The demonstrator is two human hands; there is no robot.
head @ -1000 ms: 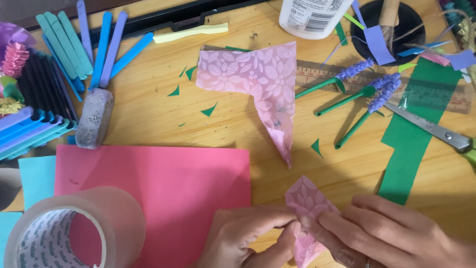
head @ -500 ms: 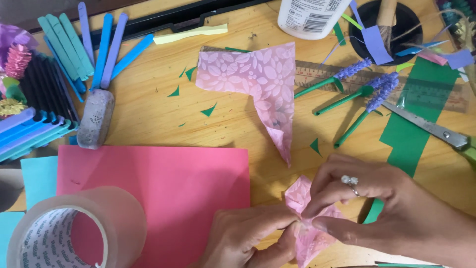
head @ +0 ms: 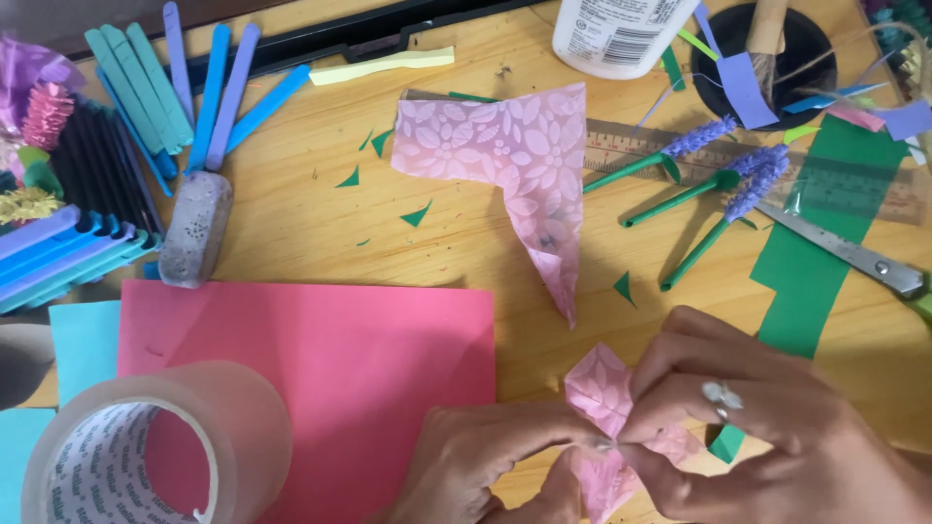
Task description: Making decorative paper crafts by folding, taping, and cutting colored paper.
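Head view, nearest first: the left hand (head: 485, 461) and right hand (head: 767, 427) pinch a small folded piece of pink patterned paper (head: 607, 393) between their fingertips, low on the wooden table (head: 291, 223). It looks thin, light and limp, likely to crease or tear, so it is best held at its folds. Left of the hands lie a smooth red card sheet (head: 320, 359) and a clear tape roll (head: 146, 456). Beyond them sits a larger pink patterned sheet (head: 515, 155), with green-stemmed paper lavender sprigs (head: 699, 184) and metal scissors (head: 845, 254) toward the right.
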